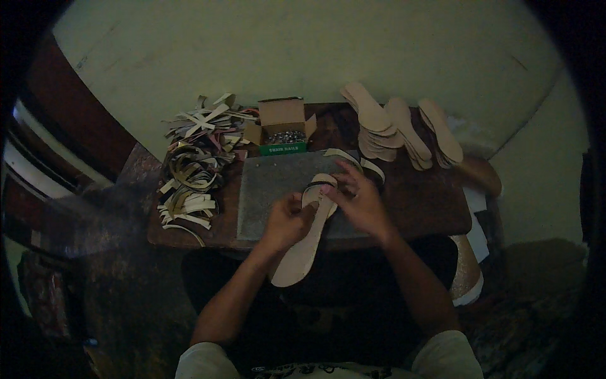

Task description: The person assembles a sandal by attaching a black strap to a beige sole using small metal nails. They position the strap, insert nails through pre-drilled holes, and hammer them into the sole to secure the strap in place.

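The pale sole (295, 260) slants through the middle of the frame, its upper part over the grey slab (260, 189), its lower end jutting past the front edge of the worktop (420, 211). The left hand (291, 218) has a narrow grip, holding the sole by its left edge. The right hand (360, 196) rests its thumb by the dark strap (320, 184) crossing the upper end; whether its grip pinches the strap I cannot tell. Probably best: steady the sole from the left, and keep the strap square and smooth across it
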A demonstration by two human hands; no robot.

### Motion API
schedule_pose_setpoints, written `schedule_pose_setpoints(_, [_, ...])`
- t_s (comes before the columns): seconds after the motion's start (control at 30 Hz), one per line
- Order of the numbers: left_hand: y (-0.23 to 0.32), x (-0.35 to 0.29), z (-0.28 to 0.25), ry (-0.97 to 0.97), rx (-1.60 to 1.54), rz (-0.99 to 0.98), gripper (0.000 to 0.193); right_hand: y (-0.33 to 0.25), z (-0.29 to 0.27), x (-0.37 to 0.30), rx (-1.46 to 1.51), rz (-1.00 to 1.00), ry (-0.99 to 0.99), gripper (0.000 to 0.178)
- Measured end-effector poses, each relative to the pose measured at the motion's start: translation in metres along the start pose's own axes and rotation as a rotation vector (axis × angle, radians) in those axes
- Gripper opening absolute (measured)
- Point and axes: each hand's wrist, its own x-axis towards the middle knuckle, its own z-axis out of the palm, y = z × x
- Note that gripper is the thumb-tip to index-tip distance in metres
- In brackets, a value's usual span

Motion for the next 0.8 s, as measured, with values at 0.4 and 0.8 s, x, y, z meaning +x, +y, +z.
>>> schedule_pose_setpoints(0.4, [0.001,0.004,-0.001,0.105,-0.277,-0.014,0.023,0.012,-0.003,-0.004,0.281,0.389,-0.218,0.02])
schedule_pose_setpoints(0.8, [-0.006,0.008,-0.005,0.033,-0.362,-0.006,0.027,0.013,-0.002,0.0,0.301,0.405,-0.171,0.019])
